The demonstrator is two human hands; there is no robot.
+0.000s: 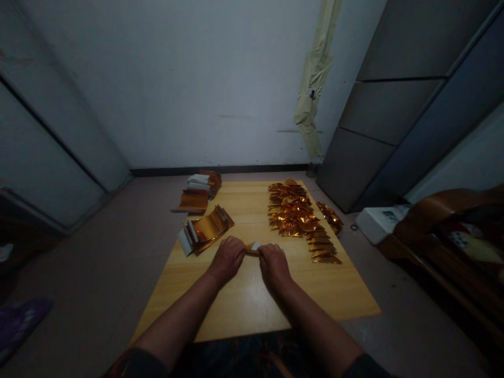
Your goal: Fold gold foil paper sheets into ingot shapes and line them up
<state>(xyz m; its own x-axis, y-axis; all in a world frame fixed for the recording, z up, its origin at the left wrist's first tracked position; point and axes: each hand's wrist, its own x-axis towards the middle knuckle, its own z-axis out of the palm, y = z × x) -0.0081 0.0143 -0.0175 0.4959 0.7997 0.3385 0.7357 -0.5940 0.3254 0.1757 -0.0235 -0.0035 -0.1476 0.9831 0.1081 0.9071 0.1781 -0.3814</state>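
Your left hand (pixel 227 258) and right hand (pixel 274 265) are both closed on a small gold foil strip with a white end (pixel 252 248), which they hold between them, hiding most of it. You are working over the middle of the pale wooden counter (pixel 244 299). Just beyond your left hand, near the left edge, lies a stack of folded gold foil strips with white ends (pixel 205 231). Right of centre, a heap of crinkled gold foil pieces (pixel 289 210) reaches toward the far edge, apparently kept aside to leave your working space free.
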